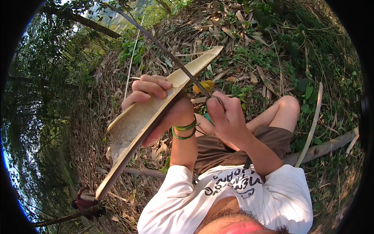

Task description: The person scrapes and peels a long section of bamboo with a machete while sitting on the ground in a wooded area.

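Observation:
My left hand (167,105), with green bands at its wrist, grips a split length of bamboo (130,126) round its middle. The piece is pale and hollow inside, wide and ragged at its lower end, and narrows to a tip at the upper right. My right hand (229,117) is closed round the base of a long, narrow, dark knife (165,50), its handle mostly hidden in the fingers. The blade slants to the upper left and crosses the bamboo's narrow part. Whether it touches the bamboo I cannot tell.
My bare knees (289,105) are bent beyond the hands. Leaf litter (210,23) and green plants cover the ground. A branch (323,147) and a pale curved strip (313,124) lie at the right. Another person in dark red (86,198) is low at the left.

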{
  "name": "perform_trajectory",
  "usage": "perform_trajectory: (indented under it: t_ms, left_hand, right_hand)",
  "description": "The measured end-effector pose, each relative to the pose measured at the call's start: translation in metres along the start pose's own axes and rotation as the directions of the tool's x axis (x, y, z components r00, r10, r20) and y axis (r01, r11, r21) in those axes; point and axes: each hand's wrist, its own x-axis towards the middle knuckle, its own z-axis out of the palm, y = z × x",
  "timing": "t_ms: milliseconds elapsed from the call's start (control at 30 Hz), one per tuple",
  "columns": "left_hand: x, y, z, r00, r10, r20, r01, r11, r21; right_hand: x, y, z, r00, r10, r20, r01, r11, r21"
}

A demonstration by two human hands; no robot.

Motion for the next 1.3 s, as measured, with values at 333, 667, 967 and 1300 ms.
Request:
perform_trajectory:
  t_ms: [333,667,967,1300]
  left_hand:
    - [-0.013,0.003,-0.001,0.999,-0.003,-0.045,0.004,1.0,0.007]
    - [-0.015,-0.001,-0.029,0.999,-0.045,-0.012,0.044,0.999,-0.016]
    - [-0.017,-0.003,-0.039,0.997,-0.062,-0.05,0.061,0.998,-0.02]
    - [-0.026,0.001,-0.036,1.0,-0.018,-0.001,0.018,0.999,-0.026]
  right_hand:
    - [0.002,0.025,-0.004,0.991,0.088,0.098,-0.09,0.996,0.017]
    - [0.002,0.011,0.008,0.994,0.002,0.109,0.009,0.995,-0.102]
    - [-0.007,0.006,0.015,0.996,-0.029,0.088,0.039,0.992,-0.118]
    - [-0.002,0.03,0.004,0.994,0.049,0.099,-0.03,0.983,-0.182]
